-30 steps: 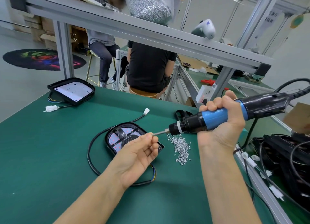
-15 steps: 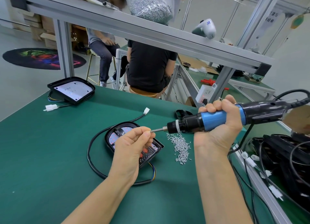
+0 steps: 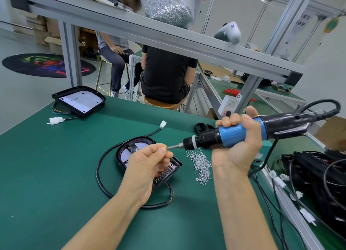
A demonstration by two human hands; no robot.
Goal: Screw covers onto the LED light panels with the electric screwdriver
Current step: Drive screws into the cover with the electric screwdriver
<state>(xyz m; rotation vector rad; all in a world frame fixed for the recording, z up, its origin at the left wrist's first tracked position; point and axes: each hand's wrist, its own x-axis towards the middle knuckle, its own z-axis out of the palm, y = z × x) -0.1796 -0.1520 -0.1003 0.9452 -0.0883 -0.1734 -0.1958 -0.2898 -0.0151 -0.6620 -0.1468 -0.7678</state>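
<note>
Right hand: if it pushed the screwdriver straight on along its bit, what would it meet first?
The left hand, whose fingertips pinch at the bit tip of the electric screwdriver that the right hand grips.

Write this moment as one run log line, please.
right hand: grips electric screwdriver | left hand: fingers at bit tip | LED panel: under left hand

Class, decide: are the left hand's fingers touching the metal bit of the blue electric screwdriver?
Touching. The head view shows the left hand pinching at the bit's tip of the blue electric screwdriver, no gap visible.
</note>
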